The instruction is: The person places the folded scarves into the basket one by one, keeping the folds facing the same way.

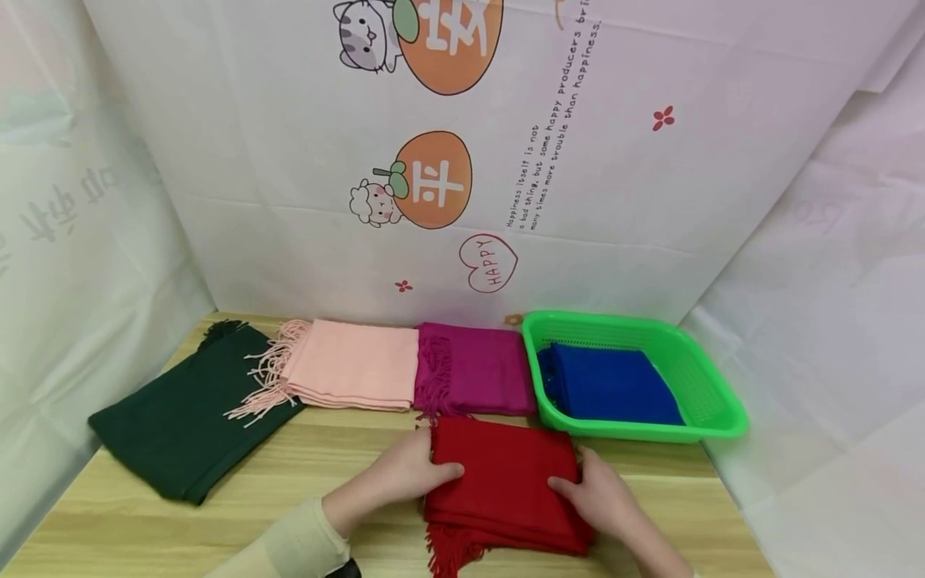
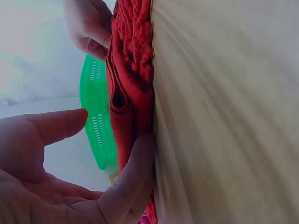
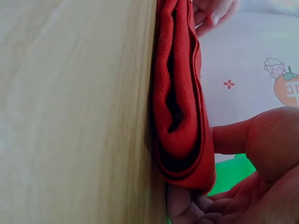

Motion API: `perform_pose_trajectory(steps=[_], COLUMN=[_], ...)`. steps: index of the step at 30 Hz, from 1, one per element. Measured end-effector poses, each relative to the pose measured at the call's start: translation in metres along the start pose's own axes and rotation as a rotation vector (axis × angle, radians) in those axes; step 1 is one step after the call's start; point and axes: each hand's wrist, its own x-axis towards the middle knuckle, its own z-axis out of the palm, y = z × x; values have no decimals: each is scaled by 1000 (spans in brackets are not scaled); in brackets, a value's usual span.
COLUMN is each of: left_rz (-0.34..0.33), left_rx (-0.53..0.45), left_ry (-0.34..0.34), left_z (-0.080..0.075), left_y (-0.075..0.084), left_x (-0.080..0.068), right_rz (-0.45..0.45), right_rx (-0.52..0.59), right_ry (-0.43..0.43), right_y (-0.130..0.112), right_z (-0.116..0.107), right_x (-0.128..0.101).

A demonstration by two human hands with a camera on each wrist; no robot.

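A folded red scarf (image 1: 506, 482) with fringe at its near left corner lies on the wooden table. At its left edge is my left hand (image 1: 408, 470). In the left wrist view, the fingers (image 2: 133, 182) touch the scarf's side low by the tabletop, while the thumb (image 2: 65, 125) stands apart above the cloth. On the opposite edge my right hand (image 1: 603, 491) pinches the scarf, thumb on top and fingertips (image 3: 180, 203) tucked under the folded side. The right wrist view shows the stacked layers of the fold.
Behind the red scarf stands a green plastic basket (image 1: 711, 377) holding a folded blue scarf (image 1: 614, 385). Left of it lie a folded magenta scarf (image 1: 487, 369), a pink fringed scarf (image 1: 354, 361) and a dark green scarf (image 1: 195, 409). A printed white cloth (image 1: 289, 160) hangs behind the table (image 1: 325, 449).
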Motion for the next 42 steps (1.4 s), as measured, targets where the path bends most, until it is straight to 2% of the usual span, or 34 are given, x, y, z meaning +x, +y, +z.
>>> perform_pose_trajectory(steps=[5,12,15,18,25,33,37,42], left_rz=[-53,-138,-149,-154,-119,-145,-132,-107], left_rx=[-62,-296,-347,-346,-254,-237,-218,-243], left_ry=[-16,-73,-85,-77,-49,-66,-82,-78], left_z=[-4,-8,-9,-10,-10,-8,-9,-8], left_y=[-2,-10,-10,-10,-11,-16,-15,-13], left_x=[3,5,4,3,2,3,2,1], right_rz=[21,28,35,37,45,31,27,10], right_rx=[6,11,9,6,11,23,27,41], right_ry=[-10,-9,-11,-9,-15,-19,-8,3], right_y=[3,1,-2,-4,-9,-14,-15,-18], right_z=[0,1,2,4,5,10,12,13], right_x=[2,4,4,3,1,0,-1,-3])
